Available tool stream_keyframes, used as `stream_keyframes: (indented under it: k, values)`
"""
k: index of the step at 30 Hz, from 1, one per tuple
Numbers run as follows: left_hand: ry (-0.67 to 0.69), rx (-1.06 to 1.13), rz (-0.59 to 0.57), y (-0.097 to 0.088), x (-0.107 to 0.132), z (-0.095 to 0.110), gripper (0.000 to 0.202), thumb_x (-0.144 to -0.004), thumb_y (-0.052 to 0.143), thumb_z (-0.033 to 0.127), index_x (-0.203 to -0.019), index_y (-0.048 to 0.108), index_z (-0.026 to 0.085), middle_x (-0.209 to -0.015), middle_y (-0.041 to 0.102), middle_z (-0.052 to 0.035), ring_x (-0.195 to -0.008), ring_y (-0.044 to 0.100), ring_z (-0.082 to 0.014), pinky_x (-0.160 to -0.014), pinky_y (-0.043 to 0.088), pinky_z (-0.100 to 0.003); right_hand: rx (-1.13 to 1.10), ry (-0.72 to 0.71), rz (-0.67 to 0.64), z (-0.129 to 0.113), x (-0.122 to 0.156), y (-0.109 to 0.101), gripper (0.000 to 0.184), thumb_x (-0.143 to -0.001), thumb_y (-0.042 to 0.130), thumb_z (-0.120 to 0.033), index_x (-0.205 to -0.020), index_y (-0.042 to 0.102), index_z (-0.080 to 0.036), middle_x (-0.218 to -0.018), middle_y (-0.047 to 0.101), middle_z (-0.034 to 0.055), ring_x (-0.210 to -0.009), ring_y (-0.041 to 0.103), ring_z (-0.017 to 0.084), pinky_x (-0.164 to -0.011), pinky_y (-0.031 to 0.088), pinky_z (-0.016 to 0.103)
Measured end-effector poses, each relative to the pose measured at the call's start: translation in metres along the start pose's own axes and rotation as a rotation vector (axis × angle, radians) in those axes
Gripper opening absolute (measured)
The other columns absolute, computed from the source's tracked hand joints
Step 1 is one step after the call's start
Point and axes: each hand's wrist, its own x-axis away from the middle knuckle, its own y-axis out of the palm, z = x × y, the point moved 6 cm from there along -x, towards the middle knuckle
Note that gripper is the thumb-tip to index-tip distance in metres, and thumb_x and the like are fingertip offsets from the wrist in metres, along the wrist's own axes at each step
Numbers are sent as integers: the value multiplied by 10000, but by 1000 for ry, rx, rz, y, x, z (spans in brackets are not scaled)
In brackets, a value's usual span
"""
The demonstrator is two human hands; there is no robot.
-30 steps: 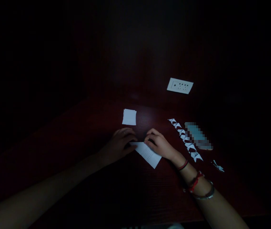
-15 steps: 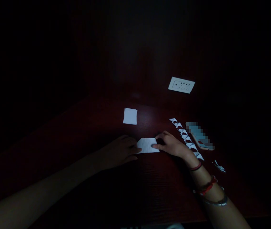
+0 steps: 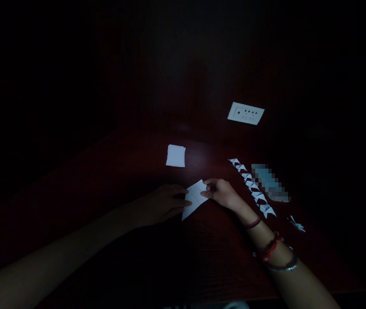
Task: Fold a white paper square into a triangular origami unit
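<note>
A small piece of lined paper (image 3: 194, 199) lies tilted on the dark red table between my hands, its lower left corner pointing toward me. My right hand (image 3: 222, 193) pinches its upper right side between thumb and fingers. My left hand (image 3: 166, 202) is in shadow, its fingers stretched out and apart, with fingertips resting on the paper's left part. Beyond my hands lies a stack of white paper squares (image 3: 176, 156). To the right runs a slanting row of several small folded paper pieces (image 3: 251, 185).
A phone (image 3: 270, 182), its screen pixelated, lies right of the row. A small crumpled white scrap (image 3: 296, 224) sits nearer to me. On the wall behind is a white socket plate (image 3: 246, 113). The table's front edge (image 3: 318, 295) shows low in view; the surroundings are very dark.
The lined paper has turned counterclockwise, from lying nearly level to slanting. My right hand has shifted slightly left with it, and my left fingers have spread apart.
</note>
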Motion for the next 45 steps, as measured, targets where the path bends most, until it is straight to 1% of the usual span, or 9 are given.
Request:
stream_keyframes:
  k: [5,9,12,17,21,24,35,41,45]
  values:
    - [40,-15,-18,4,-1,-1,298,-868,463,253,-1157,507,312,-1235,462,-26,-1168,365,-218,-944,350,-395,-38,66,91,7,-2,-5,452,-627,676,-219,-1056,581,-112,-1015,587,112,-911,557,201,-796,418,298]
    - [43,-2,-8,4,-1,-2,296,-863,471,248,-1152,514,298,-1255,448,-24,-1175,360,-214,-955,340,-394,-109,110,93,12,-6,-3,505,-627,668,-197,-1105,544,-88,-885,633,82,-774,594,161,-702,454,261]
    - [46,14,-3,4,0,-1,290,-868,462,248,-1149,516,294,-1253,453,-21,-1181,357,-205,-959,339,-384,-146,111,85,14,-8,-3,385,-656,632,-180,-1030,593,-99,-803,644,52,-689,594,142,-623,461,245]
    - [34,22,-12,4,0,-2,305,-865,468,248,-1160,500,316,-1251,454,-13,-1187,348,-209,-951,348,-397,-154,-43,71,1,-2,-12,143,-688,575,-127,-789,670,-159,-804,641,25,-756,585,143,-700,451,255]
    - [41,30,-7,2,0,-2,310,-862,471,237,-1161,499,315,-1254,451,-7,-1193,338,-216,-956,340,-404,-42,-434,-12,-24,11,-14,241,-715,506,-63,-848,659,-193,-927,632,25,-861,576,141,-801,432,280]
    - [35,26,-13,-1,0,-2,311,-861,473,236,-1160,499,315,-1252,453,0,-1193,336,-219,-962,330,-409,28,-582,-98,-29,18,-10,324,-710,472,-28,-933,639,-194,-1031,618,22,-942,568,136,-863,413,276]
    - [-4,2,-17,-1,-4,-8,323,-860,472,261,-1182,475,235,-1200,511,-9,-1174,360,-199,-969,326,-376,193,-680,-149,-32,27,-4,357,-716,496,-68,-1034,618,-176,-1123,585,46,-1002,553,160,-909,404,299]
    - [7,-23,28,2,-2,-11,273,-871,449,270,-1136,515,255,-1291,411,-25,-1203,330,-200,-979,306,-376,188,-675,-165,-31,27,-3,384,-718,486,-53,-1059,605,-181,-1141,574,42,-1009,550,153,-911,410,289]
    - [12,-38,9,7,-1,-13,298,-880,431,292,-1171,483,262,-1288,426,-1,-1223,305,-196,-978,304,-369,168,-674,-183,-30,26,-3,396,-714,493,-49,-1069,599,-188,-1148,570,39,-1012,550,158,-899,422,289]
